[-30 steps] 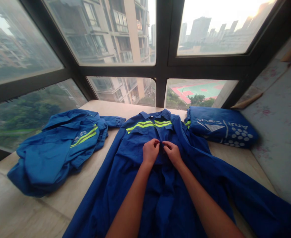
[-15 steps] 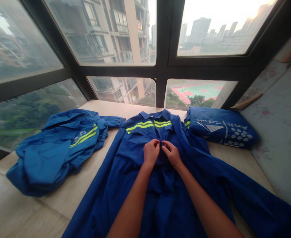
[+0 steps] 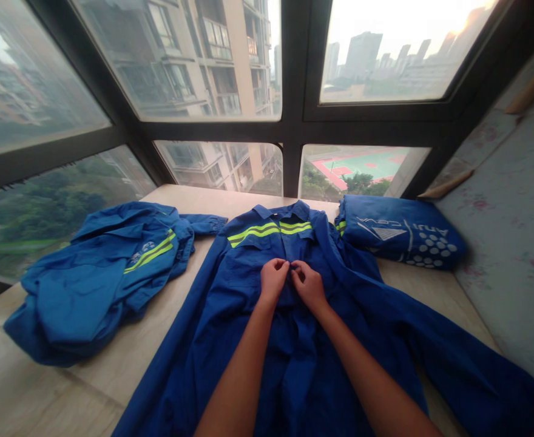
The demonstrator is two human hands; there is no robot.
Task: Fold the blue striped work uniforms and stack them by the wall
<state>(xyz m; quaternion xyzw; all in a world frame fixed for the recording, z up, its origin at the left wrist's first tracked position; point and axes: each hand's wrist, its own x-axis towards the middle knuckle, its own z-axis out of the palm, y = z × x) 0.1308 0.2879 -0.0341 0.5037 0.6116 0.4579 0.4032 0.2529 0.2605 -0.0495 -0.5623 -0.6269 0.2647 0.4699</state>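
Head view: the blue jacket [image 3: 294,340] lies spread across the lower centre of the frame. Your left hand [image 3: 273,280] and right hand [image 3: 307,282] pinch its front edge mid-frame; any small detail between them is hidden. Expect light, soft, crease-prone cloth, probably best held by that edge.

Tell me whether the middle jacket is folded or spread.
Spread: the middle jacket lies laid out, its sleeves reaching out on either side.

Both hands [image 3: 273,283] [image 3: 307,285] on blue jacket [image 3: 289,340]
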